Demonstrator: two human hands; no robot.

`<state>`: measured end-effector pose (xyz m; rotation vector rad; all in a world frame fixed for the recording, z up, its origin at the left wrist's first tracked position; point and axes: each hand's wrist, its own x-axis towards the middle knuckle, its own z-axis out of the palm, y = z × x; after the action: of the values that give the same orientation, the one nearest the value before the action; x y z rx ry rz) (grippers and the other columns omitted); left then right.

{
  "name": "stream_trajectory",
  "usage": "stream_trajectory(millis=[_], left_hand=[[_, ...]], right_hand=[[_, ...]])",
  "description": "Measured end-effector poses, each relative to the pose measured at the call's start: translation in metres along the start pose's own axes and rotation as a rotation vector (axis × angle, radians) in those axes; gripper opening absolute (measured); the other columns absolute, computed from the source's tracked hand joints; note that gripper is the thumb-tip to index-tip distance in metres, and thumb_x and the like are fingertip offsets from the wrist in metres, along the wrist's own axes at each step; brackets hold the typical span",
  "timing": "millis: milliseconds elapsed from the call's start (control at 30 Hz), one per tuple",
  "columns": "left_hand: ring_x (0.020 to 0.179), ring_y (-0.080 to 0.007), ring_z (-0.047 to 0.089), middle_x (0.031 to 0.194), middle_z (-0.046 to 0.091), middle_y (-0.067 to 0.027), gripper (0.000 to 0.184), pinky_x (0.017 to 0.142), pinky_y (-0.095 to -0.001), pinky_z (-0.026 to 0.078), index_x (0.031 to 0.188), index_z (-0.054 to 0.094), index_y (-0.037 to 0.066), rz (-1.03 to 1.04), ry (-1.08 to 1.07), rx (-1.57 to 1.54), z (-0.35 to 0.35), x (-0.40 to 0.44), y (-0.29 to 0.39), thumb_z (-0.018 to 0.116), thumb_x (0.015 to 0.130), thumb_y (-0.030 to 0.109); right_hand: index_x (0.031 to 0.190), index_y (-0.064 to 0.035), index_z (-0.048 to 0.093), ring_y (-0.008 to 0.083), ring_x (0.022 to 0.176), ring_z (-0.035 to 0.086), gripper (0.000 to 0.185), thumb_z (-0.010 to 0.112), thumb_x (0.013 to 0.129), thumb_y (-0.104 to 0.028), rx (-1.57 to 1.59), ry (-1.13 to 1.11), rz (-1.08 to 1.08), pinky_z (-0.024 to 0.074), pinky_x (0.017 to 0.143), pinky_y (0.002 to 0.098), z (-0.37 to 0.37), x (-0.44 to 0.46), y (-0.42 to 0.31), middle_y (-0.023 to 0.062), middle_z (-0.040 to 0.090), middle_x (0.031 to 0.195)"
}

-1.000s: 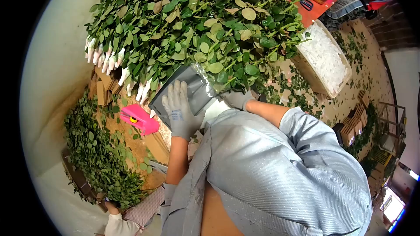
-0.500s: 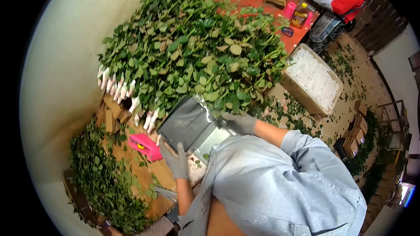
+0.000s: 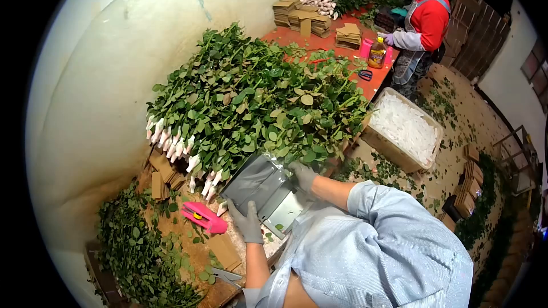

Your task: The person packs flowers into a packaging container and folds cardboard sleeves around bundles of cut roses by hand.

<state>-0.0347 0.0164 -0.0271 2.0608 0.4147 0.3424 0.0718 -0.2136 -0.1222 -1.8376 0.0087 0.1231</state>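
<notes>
A dark grey plastic sheet (image 3: 260, 179) with a shiny clear edge lies in front of me over a pale, flat metal surface (image 3: 290, 212). My left hand (image 3: 248, 223), in a grey glove, touches its near left corner with thumb and fingers apart. At the far right edge, my gloved right hand (image 3: 303, 175) grips the sheet, its fingertips partly hidden beside the leaves. Just beyond lies a large heap of leafy stems (image 3: 257, 97), with white-wrapped flower heads (image 3: 171, 141) along its left side. A pink stapler (image 3: 204, 218) is left of my left hand.
Cardboard pieces (image 3: 225, 251) and scissors (image 3: 226, 274) lie near my left forearm. More cut foliage (image 3: 134, 239) is heaped at left. A bin of white material (image 3: 402, 128) stands at right. Across the red table (image 3: 337, 51), a person in red (image 3: 431, 20) stands near a bottle (image 3: 377, 54).
My view has tilted upward, showing more of the wall and red table. Both hands stay at the plastic sheet. The other person's gloved hand now shows near the bottle.
</notes>
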Motion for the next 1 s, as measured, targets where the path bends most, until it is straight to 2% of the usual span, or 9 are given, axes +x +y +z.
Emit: stream_trajectory(millis=[67, 167, 233, 433, 533, 667, 767, 833, 1000], left_hand=[[0.147, -0.0367, 0.032, 0.16, 0.03, -0.0262, 0.081, 0.121, -0.042, 0.025, 0.156, 0.024, -0.005, 0.011, 0.01, -0.094, 0.003, 0.004, -0.017, 0.068, 0.094, 0.023], [0.146, -0.0342, 0.034, 0.16, 0.031, -0.0247, 0.077, 0.121, -0.0411, 0.026, 0.156, 0.025, -0.005, 0.006, 0.015, -0.292, -0.001, 0.005, -0.013, 0.066, 0.096, 0.021], [0.146, -0.0326, 0.035, 0.16, 0.031, -0.0237, 0.075, 0.121, -0.0406, 0.026, 0.156, 0.026, -0.004, -0.011, 0.009, -0.391, -0.008, 0.004, 0.004, 0.065, 0.097, 0.019], [0.127, -0.027, 0.053, 0.148, 0.047, -0.0175, 0.068, 0.109, -0.0406, 0.042, 0.155, 0.033, -0.002, -0.113, -0.076, -0.906, -0.03, 0.013, 0.043, 0.064, 0.097, 0.018], [0.128, -0.027, 0.052, 0.146, 0.048, -0.0179, 0.067, 0.108, -0.0401, 0.043, 0.153, 0.035, -0.003, -0.001, -0.082, -0.698, -0.053, 0.009, 0.082, 0.063, 0.098, 0.023], [0.132, -0.0299, 0.05, 0.146, 0.049, -0.0195, 0.059, 0.112, -0.0409, 0.039, 0.148, 0.042, -0.007, 0.168, 0.022, -0.468, -0.069, 0.003, 0.121, 0.058, 0.101, 0.026], [0.135, -0.0344, 0.048, 0.15, 0.046, -0.0229, 0.047, 0.116, -0.0437, 0.036, 0.145, 0.045, -0.008, 0.58, 0.131, -0.089, -0.073, -0.015, 0.173, 0.045, 0.106, 0.017], [0.14, -0.0351, 0.044, 0.151, 0.045, -0.0242, 0.053, 0.119, -0.0455, 0.033, 0.144, 0.047, -0.007, 0.833, 0.153, -0.292, -0.062, -0.026, 0.204, 0.046, 0.106, 0.03], [0.141, -0.0351, 0.043, 0.157, 0.036, -0.0234, 0.087, 0.117, -0.0501, 0.038, 0.156, 0.021, -0.005, 0.938, 0.093, -0.391, -0.041, -0.058, 0.246, 0.053, 0.099, 0.053]], right_hand=[[0.113, -0.0071, 0.067, 0.0242, 0.118, 0.059, 0.028, 0.066, 0.087, -0.018, -0.398, 0.024, -0.275, 0.0438, 0.104, 0.0382, -0.005, -0.002, -0.009, 0.0101, 0.067, 0.119], [0.113, -0.0062, 0.07, 0.0215, 0.112, 0.062, 0.028, 0.062, 0.091, -0.023, 0.025, -0.077, -0.067, 0.0483, 0.097, 0.0345, 0.002, 0.012, -0.012, 0.0087, 0.069, 0.117], [0.112, -0.006, 0.072, 0.0193, 0.102, 0.065, 0.029, 0.057, 0.095, -0.025, 1.085, -0.145, 0.425, 0.0506, 0.092, 0.0328, 0.013, 0.021, -0.021, 0.0072, 0.072, 0.111], [0.105, -0.0053, 0.074, 0.0158, 0.09, 0.065, 0.028, 0.053, 0.095, -0.02, 0.939, -0.121, 0.379, 0.051, 0.084, 0.0294, -0.006, -0.001, -0.111, 0.0043, 0.073, 0.101], [0.105, -0.0023, 0.073, 0.0167, 0.087, 0.064, 0.031, 0.047, 0.096, -0.015, 0.689, -0.094, 0.11, 0.0493, 0.079, 0.0292, -0.016, -0.01, -0.142, 0.0054, 0.072, 0.099], [0.103, -0.0045, 0.072, 0.0181, 0.086, 0.063, 0.035, 0.047, 0.099, -0.029, 0.532, 0.019, 0.143, 0.0493, 0.08, 0.0326, -0.042, -0.029, -0.182, 0.0078, 0.071, 0.095], [0.102, -0.0113, 0.068, 0.0169, 0.079, 0.06, 0.034, 0.049, 0.1, -0.04, 0.558, 0.079, -0.007, 0.0498, 0.076, 0.0335, -0.063, -0.031, -0.189, 0.0076, 0.066, 0.087], [0.105, -0.0124, 0.066, 0.016, 0.077, 0.059, 0.033, 0.05, 0.101, -0.041, 0.594, 0.05, 0.002, 0.05, 0.074, 0.0322, -0.113, -0.065, -0.219, 0.0067, 0.06, 0.081], [0.103, -0.0107, 0.056, 0.0237, 0.079, 0.052, 0.017, 0.059, 0.088, -0.005, 0.13, 0.302, -0.64, 0.0444, 0.076, 0.0344, -0.195, -0.125, -0.195, 0.0101, 0.053, 0.088]])
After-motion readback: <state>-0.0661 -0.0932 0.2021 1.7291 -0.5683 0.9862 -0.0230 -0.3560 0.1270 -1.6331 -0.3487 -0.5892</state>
